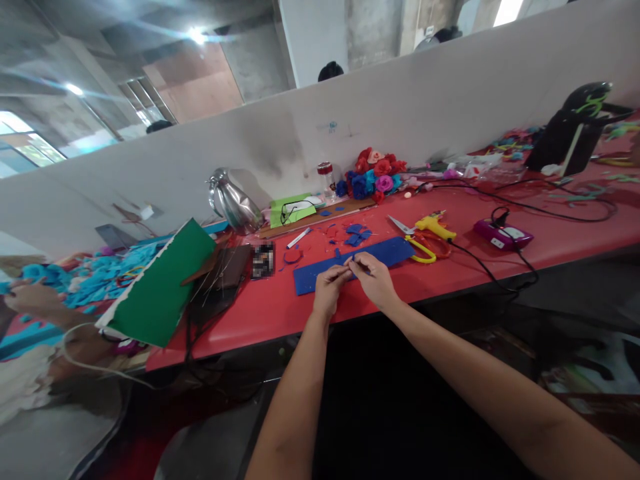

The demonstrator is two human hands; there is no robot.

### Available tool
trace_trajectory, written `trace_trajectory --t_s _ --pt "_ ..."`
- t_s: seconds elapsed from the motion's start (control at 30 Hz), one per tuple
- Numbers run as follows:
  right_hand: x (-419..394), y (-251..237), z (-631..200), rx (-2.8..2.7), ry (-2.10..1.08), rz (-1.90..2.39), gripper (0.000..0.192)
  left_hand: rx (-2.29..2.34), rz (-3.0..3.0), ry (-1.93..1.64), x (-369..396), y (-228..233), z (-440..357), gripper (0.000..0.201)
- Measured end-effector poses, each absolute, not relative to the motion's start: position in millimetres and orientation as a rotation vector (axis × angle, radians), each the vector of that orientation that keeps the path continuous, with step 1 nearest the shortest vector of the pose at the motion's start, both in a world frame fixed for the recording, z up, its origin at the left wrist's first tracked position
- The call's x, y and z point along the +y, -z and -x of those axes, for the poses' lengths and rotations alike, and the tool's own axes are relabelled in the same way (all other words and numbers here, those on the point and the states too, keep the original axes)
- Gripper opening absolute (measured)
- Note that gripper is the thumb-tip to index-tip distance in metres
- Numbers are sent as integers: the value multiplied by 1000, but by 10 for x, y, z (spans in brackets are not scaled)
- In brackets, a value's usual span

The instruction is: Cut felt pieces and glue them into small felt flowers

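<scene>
My left hand (pixel 329 288) and my right hand (pixel 374 277) meet over the front of the red table (pixel 280 310), fingertips pinched together on a small thin piece, a blue scrap or a wire; it is too small to tell which. Just behind the hands lies a long blue foam strip (pixel 320 275). Loose blue foam cut-outs (pixel 357 235) lie beyond it. Yellow-handled scissors (pixel 413 239) and a yellow glue gun (pixel 436 225) rest to the right of the strip.
A green foam sheet (pixel 163 287) leans at the left, next to dark wires and a metal jug (pixel 234 202). Foam flowers (pixel 373 175) stand by the white partition. A purple device (pixel 503 234) with black cables lies right. Another person's arm (pixel 35 300) works among turquoise scraps at far left.
</scene>
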State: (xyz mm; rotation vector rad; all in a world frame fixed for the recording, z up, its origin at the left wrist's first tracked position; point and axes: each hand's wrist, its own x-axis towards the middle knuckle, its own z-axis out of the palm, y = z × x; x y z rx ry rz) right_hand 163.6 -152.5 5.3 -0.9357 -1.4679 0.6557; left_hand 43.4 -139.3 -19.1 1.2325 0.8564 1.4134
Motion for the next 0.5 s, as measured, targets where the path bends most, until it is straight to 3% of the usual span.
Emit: trace_trajectory --t_s 0.5 --pt "-1518 -45 -1623 -1418 -700 977 24 851 -1201 -1406 -1388 200 -439 17"
